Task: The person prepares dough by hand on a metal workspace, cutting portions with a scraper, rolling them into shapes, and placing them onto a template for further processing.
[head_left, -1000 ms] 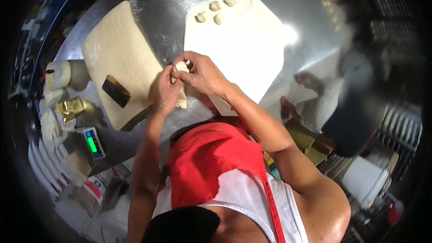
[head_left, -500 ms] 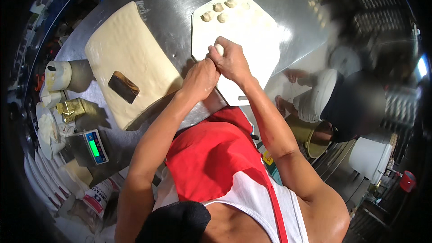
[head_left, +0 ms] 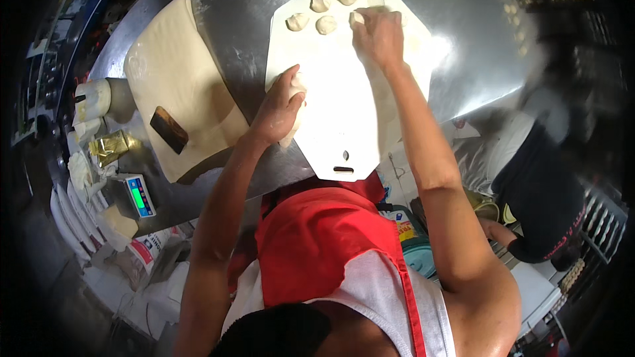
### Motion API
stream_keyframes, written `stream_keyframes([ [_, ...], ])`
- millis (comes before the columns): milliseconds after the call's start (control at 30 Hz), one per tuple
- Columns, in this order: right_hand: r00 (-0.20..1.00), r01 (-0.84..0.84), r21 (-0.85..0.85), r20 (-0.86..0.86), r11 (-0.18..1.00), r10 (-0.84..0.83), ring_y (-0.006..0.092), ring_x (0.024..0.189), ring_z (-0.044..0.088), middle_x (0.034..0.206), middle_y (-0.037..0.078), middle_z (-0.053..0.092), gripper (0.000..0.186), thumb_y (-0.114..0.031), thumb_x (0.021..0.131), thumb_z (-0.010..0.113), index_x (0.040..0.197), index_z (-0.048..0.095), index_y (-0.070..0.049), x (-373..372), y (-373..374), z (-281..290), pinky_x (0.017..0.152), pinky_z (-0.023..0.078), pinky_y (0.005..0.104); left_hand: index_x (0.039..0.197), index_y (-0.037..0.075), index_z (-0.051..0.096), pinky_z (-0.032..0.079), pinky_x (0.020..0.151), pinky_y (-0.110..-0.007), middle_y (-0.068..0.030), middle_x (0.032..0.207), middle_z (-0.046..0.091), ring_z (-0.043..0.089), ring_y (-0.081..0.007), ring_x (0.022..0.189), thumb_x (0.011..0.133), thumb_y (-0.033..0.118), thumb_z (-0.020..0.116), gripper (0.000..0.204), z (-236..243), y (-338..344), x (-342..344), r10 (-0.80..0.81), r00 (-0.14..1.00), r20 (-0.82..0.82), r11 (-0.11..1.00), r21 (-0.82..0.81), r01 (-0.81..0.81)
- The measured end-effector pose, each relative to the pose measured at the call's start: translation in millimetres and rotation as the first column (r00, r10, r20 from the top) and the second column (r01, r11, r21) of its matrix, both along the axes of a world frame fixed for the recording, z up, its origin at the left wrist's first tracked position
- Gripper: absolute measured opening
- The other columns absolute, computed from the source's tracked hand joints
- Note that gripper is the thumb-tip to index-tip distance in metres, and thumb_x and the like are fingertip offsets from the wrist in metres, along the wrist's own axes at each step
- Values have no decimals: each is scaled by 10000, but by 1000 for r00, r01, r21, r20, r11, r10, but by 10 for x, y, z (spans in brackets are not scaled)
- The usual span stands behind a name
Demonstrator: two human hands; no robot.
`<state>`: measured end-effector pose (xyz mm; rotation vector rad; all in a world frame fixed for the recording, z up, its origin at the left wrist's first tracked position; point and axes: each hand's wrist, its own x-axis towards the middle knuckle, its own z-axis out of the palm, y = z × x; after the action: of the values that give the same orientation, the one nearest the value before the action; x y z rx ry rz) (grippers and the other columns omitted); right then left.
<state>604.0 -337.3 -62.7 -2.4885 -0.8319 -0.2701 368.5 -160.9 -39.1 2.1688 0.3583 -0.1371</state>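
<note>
My left hand (head_left: 281,112) is wrapped round a long, soft piece of dough (head_left: 297,119) at the left edge of the white board (head_left: 331,102). The dough sticks out above and below the fingers. Over the far part of the board, my right hand (head_left: 385,36) pinches a small dough ball (head_left: 358,18) at its fingertips, low against the surface. Beside it lie several dough pieces (head_left: 326,24), loosely in two rows. Glare washes out much of the board, and my right hand partly hides what lies behind it.
A thick dough slab (head_left: 178,49) lies left on the steel table (head_left: 241,33), with a dark rectangular scraper (head_left: 169,130) on it. Digital scale (head_left: 135,195), gold packet (head_left: 111,148) and white container (head_left: 94,99) stand at the left edge. Another person (head_left: 546,188) is at right.
My hands, together before, are now apart. The right has moved forward over the board with a dough ball; the left holds the longer dough piece at the board's left edge.
</note>
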Motion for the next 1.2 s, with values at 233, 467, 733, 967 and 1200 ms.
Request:
stream_keyframes([
  [233,564,-228,335,-721,914,404,268,944,676,1131,156,715,373,-379,994,784,1140,724,-42,-1379,222,628,920,557,442,1493,-8,507,571,920,-366,-187,1131,732,716,-192,1044,1035,105,697,509,-180,-46,-177,271,954,131,855,-488,-176],
  [467,684,-129,128,-706,983,182,270,767,726,820,179,732,516,-475,945,775,1127,699,2,-1597,78,849,758,564,430,1168,-47,640,562,859,-538,-286,931,721,722,-452,923,1082,228,529,309,191,-88,-229,-141,987,-83,984,-125,130],
  [733,838,68,264,-539,962,88,218,629,603,691,137,653,330,-308,1039,702,978,648,12,-1602,267,1043,676,547,374,1116,-70,635,551,872,-615,-336,971,722,685,-551,989,1014,179,601,271,358,-250,47,-167,981,93,982,104,158],
  [967,701,157,509,-661,846,268,318,828,732,953,223,757,298,-255,998,622,1096,742,0,-841,-4,750,834,585,423,1251,23,657,550,981,-531,-270,1161,732,703,-454,1106,1018,242,602,325,-79,-281,394,56,984,-170,997,-51,-66],
  [1200,840,208,256,-542,944,-38,245,859,698,952,109,738,369,-185,937,752,1260,747,-7,766,-195,-230,809,570,376,1436,8,555,491,1090,-480,-267,1342,582,592,-418,1234,977,62,616,466,-325,-314,191,61,991,120,970,-241,-30],
])
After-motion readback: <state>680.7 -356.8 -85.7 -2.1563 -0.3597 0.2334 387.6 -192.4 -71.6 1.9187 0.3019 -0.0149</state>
